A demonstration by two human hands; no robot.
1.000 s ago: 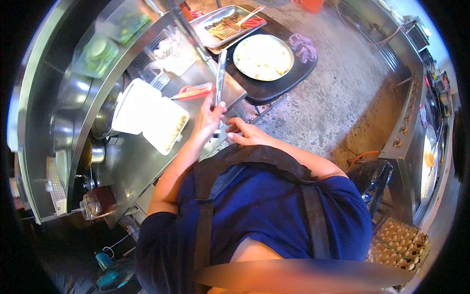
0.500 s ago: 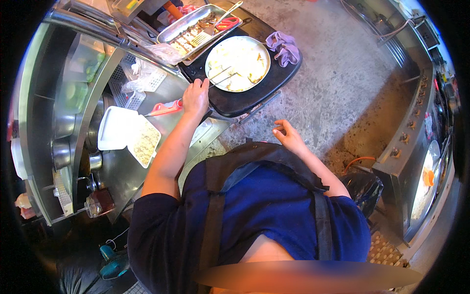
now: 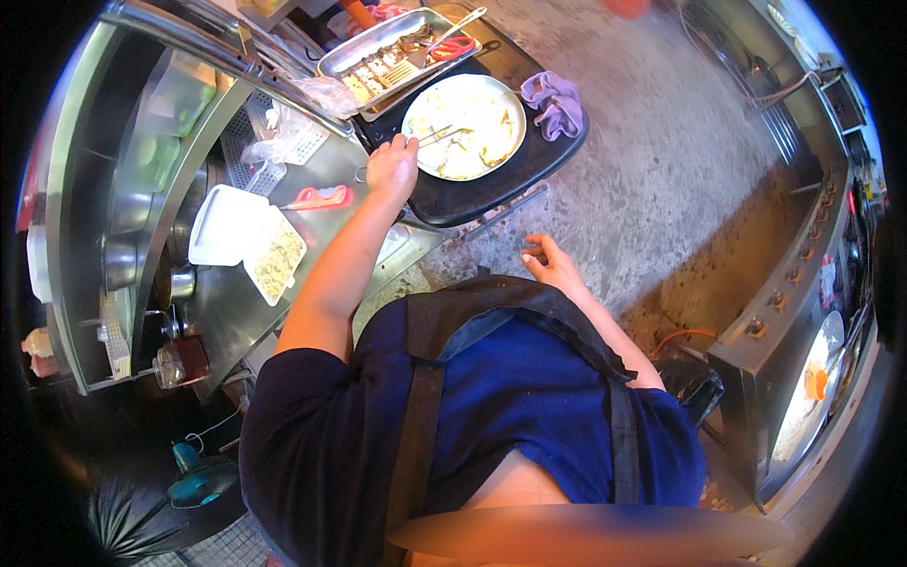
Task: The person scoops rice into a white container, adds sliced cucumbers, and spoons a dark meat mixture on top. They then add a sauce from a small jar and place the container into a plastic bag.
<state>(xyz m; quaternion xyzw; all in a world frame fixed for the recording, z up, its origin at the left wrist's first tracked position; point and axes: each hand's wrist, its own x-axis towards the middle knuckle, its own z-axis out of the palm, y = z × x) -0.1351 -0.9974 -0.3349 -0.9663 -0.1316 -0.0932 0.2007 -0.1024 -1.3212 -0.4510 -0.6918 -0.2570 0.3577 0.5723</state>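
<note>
My left hand (image 3: 392, 168) is closed around metal tongs (image 3: 436, 136), whose two thin arms reach over a round white dish (image 3: 416, 106). Scraps of white and yellow-brown food lie in that dish, which rests on a black board. Left of my left forearm, an open white takeaway box (image 3: 225, 225) has pale, grainy food like rice in one half. Beside the box lies a tool with a red-orange handle (image 3: 324, 197). My right hand (image 3: 553, 263) hangs in front of my body, fingers loosely bent and apart, holding nothing.
Behind the dish sits a metal tray (image 3: 338, 62) of browned food, with a slotted turner (image 3: 416, 62) and a red-handled utensil (image 3: 453, 49) on it. A purple cloth (image 3: 555, 102) lies on the board's right. Shelves stand left; a cooking range (image 3: 756, 326) stands right.
My left hand has shifted slightly right and farther over the dish's near edge, carrying the tongs. The tongs' ring end now shows left of my hand. My right hand stays about the same.
</note>
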